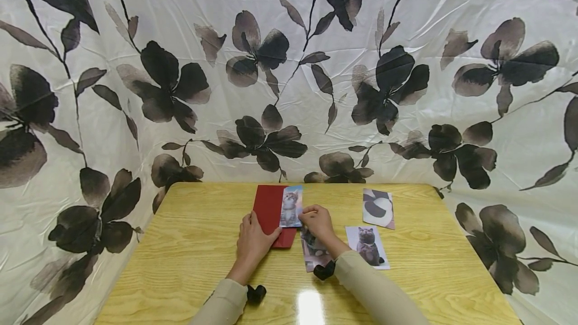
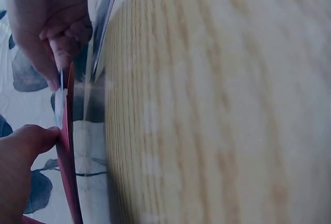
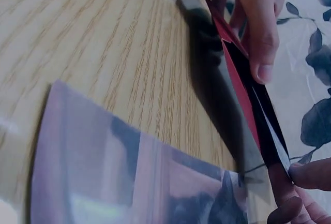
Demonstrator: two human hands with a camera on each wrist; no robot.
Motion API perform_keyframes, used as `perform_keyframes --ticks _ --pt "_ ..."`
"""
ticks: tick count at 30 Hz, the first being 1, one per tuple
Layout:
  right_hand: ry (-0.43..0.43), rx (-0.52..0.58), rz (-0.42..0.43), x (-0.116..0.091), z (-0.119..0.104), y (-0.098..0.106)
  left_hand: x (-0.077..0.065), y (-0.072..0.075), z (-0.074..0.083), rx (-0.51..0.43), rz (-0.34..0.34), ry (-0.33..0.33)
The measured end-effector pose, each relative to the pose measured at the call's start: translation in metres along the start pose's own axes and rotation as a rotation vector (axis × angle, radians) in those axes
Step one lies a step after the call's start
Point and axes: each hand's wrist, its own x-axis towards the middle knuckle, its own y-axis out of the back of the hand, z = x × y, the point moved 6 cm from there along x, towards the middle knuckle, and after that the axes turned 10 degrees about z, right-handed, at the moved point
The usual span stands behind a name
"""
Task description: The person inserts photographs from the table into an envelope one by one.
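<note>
A red envelope or folder (image 1: 267,207) is gripped by my left hand (image 1: 254,240), thumb on the near face and fingers at its left side. My right hand (image 1: 318,222) pinches the right edge of a kitten picture card (image 1: 291,207), which overlaps the right part of the red piece. In the right wrist view the red piece (image 3: 240,89) stands tilted and parted at its edge, with the card's pale edge (image 3: 274,125) against a dark layer. How far the card sits inside, I cannot tell. Beneath my right wrist lies another cat picture (image 1: 313,254), partly hidden.
Two more pictures lie on the right of the wooden table (image 1: 189,265): a grey cat picture (image 1: 368,247) and, farther back, a black-and-white picture (image 1: 378,208). A floral cloth (image 1: 334,109) hangs behind the table's back edge.
</note>
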Motion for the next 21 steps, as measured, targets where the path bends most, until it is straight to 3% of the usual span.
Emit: perform_keyframes --ticks 10,21 --pt "-0.010 -0.101 -0.015 -0.003 -0.001 -0.008 0.000 0.000 0.000 0.007 0.018 -0.003" --pt "-0.023 -0.124 -0.028 -0.004 -0.006 -0.019 0.000 0.001 0.000 0.022 0.009 -0.011"
